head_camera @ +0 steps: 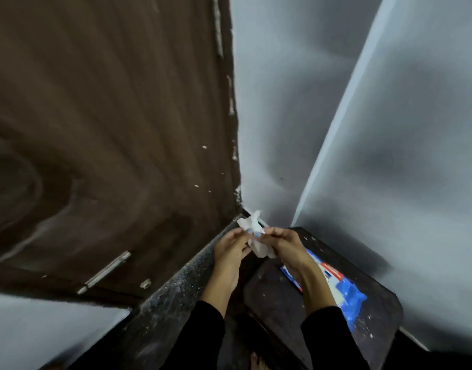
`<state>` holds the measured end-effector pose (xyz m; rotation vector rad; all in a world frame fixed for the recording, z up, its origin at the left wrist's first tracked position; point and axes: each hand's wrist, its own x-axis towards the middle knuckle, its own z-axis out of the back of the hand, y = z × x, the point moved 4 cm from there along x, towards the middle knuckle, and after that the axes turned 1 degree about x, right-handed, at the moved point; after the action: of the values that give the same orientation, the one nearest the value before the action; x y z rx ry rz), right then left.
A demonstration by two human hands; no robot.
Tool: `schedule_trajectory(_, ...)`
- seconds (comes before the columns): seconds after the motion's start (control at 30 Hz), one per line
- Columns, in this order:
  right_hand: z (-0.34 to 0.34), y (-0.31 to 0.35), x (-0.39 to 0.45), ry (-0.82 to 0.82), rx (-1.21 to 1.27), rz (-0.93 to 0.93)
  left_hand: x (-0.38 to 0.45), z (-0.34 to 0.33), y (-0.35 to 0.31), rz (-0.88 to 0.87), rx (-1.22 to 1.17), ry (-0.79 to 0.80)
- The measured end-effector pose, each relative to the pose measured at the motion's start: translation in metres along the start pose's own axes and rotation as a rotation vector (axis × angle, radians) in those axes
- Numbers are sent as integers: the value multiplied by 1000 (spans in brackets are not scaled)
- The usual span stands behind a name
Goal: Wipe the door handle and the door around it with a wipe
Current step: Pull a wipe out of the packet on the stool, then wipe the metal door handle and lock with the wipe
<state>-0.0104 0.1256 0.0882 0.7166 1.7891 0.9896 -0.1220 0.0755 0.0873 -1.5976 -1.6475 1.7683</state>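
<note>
A: Fingers first. What do they hold?

B: Left hand point(230, 245) and right hand point(282, 245) meet in front of the body. The fingers of both are curled onto one crumpled white wipe point(254, 236). Left fingers pinch its left edge, right fingers pinch its right edge. Painted blue nails show where the fingertips touch the wipe.

A: Shape of the wipe?

B: Bunched. One end sticks up above the fingers, the other hangs down between the two palms. It touches nothing but the hands.

A: Outward from there.

B: Both forearms run down toward the lower edge of the view, in black sleeves point(202, 329). Under the right forearm lies a blue, white and red pack point(344, 295), flat on a dark speckled tabletop point(381, 305). The forearm hides part of the pack. Print unreadable.

A: Door?

B: Dark brown door point(109, 116) fills the left side of the view. A long metal handle point(106, 271) sits on it low in the picture, with a small round metal fitting point(146, 283) just beside its lower end. Handle is well apart from the wipe, to the left of the hands. White specks dot the door near its edge.

A: Anything else?

B: Grey wall point(282, 102) to the right of the door, meeting it behind the wipe. A dark speckled ledge point(176, 289) runs below the door. Picture is blurred throughout.
</note>
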Motion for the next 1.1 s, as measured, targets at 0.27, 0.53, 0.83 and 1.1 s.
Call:
schedule_trajectory(0.27, -134, 58, -4, 328, -271, 180, -59, 99, -97, -376, 13, -236)
schedule_trajectory(0.53, -242, 65, -29, 509, -225, 171, -108, 176, -127, -359, -214, -434)
schedule_trajectory(0.83, -316, 51, -56, 675, -302, 189, -145, 232, -148, -531, -186, -635)
schedule_trajectory(1.1, -372, 57, -53, 287, -343, 500, -142, 281, -180, -612, -195, -692)
